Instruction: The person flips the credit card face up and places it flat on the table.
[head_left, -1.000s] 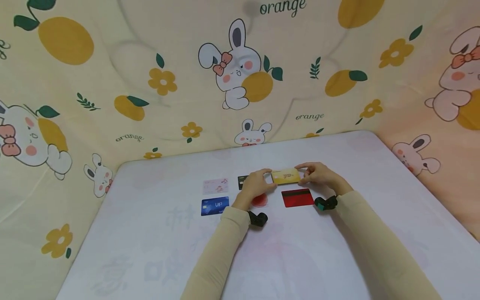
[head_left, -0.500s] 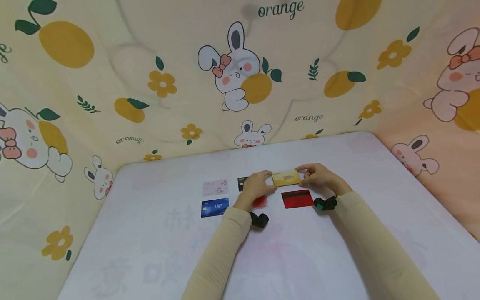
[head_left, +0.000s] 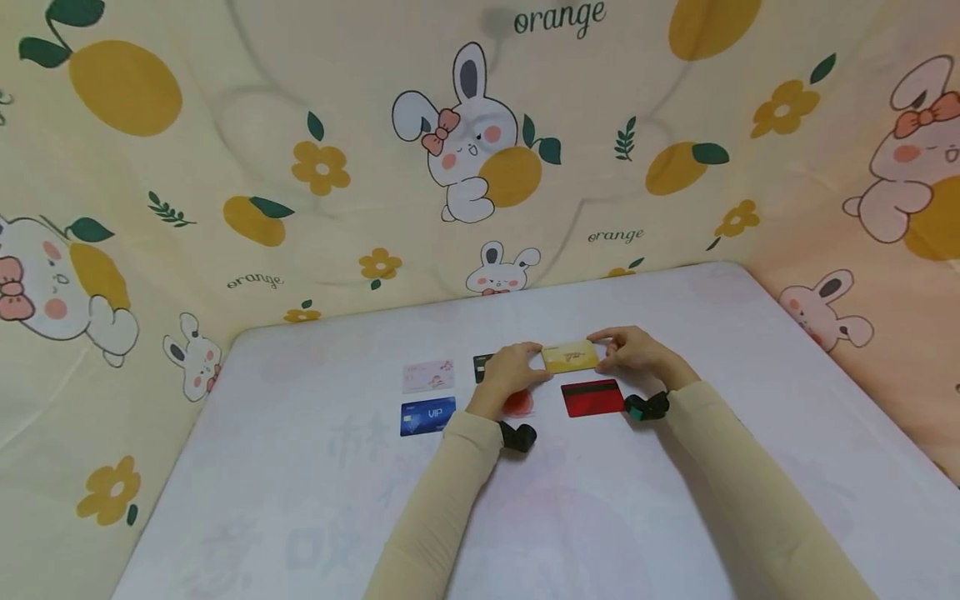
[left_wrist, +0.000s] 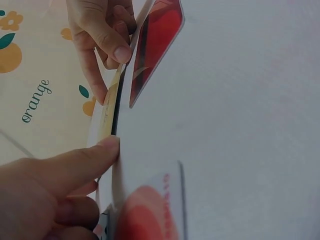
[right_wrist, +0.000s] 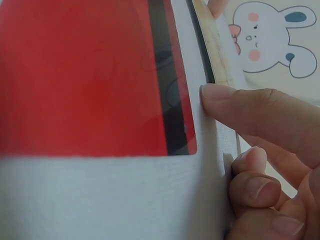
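Observation:
A gold card [head_left: 570,358] is held between both hands toward the back of the table, its printed face up. My left hand [head_left: 512,373] pinches the card's left end between thumb and index finger. At the opposite end, my right hand [head_left: 637,351] grips it the same way, the other fingers curled beneath the index finger. From the left wrist, the card [left_wrist: 112,110] shows nearly edge-on with a dark edge. Just in front of it lies a red card [head_left: 592,399] with a black stripe, which fills much of the right wrist view.
Left of the hands lie a pale pink card [head_left: 428,377] and a blue VIP card [head_left: 427,417]. A black card [head_left: 480,368] and a white card with red circles [head_left: 519,403] are partly hidden by the left hand. A patterned cloth [head_left: 337,242] rises behind the table [head_left: 300,467].
Both hands keep the gold card in about the same place. Only the head view has shifted slightly.

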